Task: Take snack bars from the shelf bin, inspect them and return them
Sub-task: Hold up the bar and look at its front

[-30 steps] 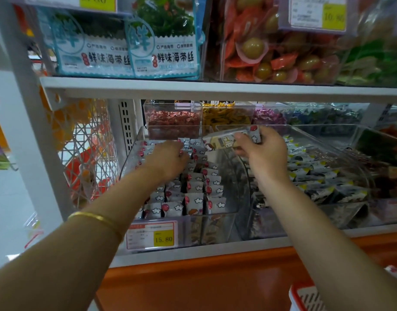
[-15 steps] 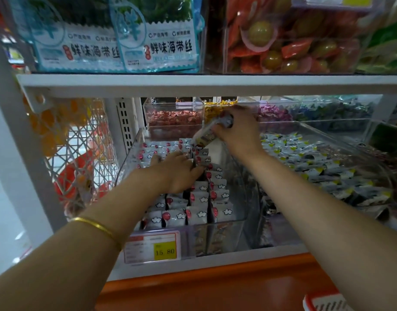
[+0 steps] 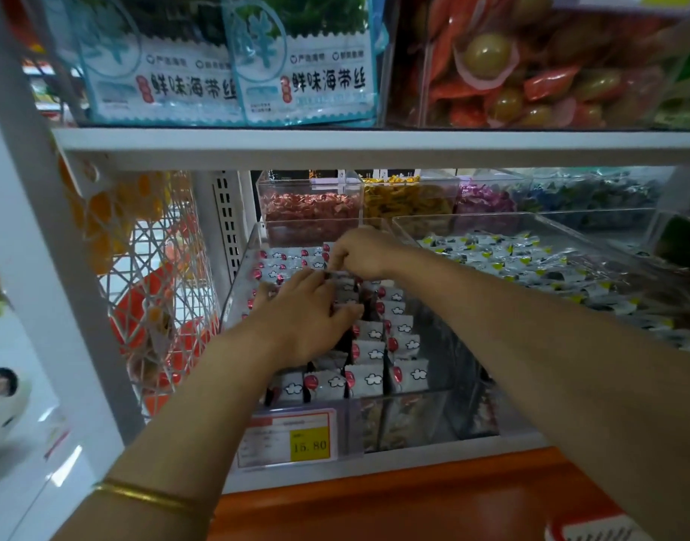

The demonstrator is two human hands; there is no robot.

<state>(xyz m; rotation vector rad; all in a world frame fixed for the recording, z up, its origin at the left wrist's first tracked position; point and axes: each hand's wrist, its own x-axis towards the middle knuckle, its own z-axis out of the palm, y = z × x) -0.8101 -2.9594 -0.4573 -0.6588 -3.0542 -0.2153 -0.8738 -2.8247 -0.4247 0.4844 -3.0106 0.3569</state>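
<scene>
Clear shelf bin (image 3: 413, 413) at frame centre, on the lower shelf, packed with rows of upright snack bars (image 3: 367, 378) in grey wrappers with a white cloud and red dot. Both hands are inside it, toward the back.

Left hand (image 3: 304, 318): open, fingers straight and spread flat on the bar tops, left-centre of the bin. Gold bangle (image 3: 152, 497) on that forearm.

Right hand (image 3: 363, 253): at 1 o'clock of the left hand, just beside it, fingers curled downward and pinching a held bar (image 3: 337, 274). That bar is edge-on, blurred and mostly hidden, low over the back rows between the two hands.

Price tag (image 3: 292, 443) reading 15.80 on the bin front, 6 o'clock.

At 3 o'clock, a neighbouring clear bin (image 3: 472, 224) holds packets with yellow-green corners. At 12 o'clock, a bin of red sweets (image 3: 308, 208).

Upper shelf board (image 3: 374, 148) carries blue seaweed packs (image 3: 296, 72). Orange base panel (image 3: 413, 501) below.
</scene>
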